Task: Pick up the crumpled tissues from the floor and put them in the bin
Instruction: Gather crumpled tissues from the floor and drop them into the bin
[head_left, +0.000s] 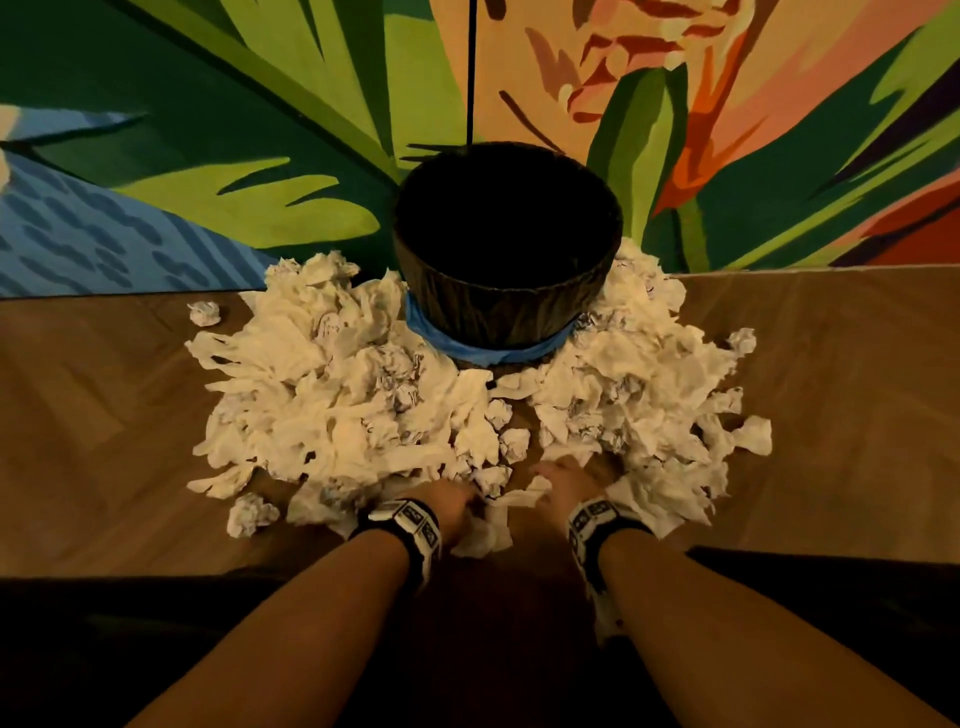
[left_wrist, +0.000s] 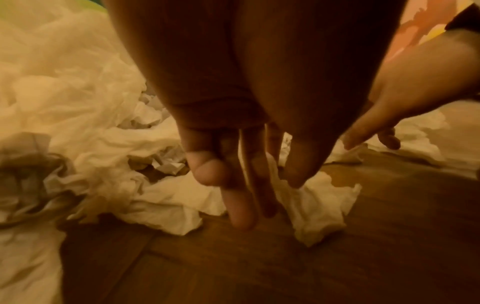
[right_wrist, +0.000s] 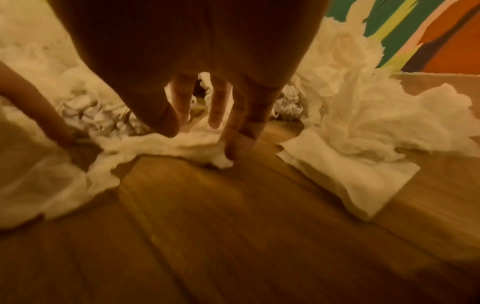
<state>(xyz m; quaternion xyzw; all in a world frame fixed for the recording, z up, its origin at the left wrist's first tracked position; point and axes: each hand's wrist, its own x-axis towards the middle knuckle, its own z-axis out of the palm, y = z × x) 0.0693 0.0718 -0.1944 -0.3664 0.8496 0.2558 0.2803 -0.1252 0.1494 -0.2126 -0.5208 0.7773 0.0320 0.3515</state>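
Head: bin (head_left: 506, 306) upright, mouth up, against the mural wall (head_left: 208, 130). Tissues (head_left: 332, 395) heaped on the floor (head_left: 93, 415) both sides of it. My left hand (head_left: 447, 506) and right hand (head_left: 563, 480) are down at the near edge.

Left wrist: fingers (left_wrist: 241, 209) straight, loosely spread, pointing down onto a tissue, not curled round it.

Right wrist: fingers (right_wrist: 235, 148) spread, tips on a flattened tissue (right_wrist: 182, 144), long axis left-right.

indoor room: herringbone wood floor (head_left: 104, 415), painted leaf mural (head_left: 208, 130).
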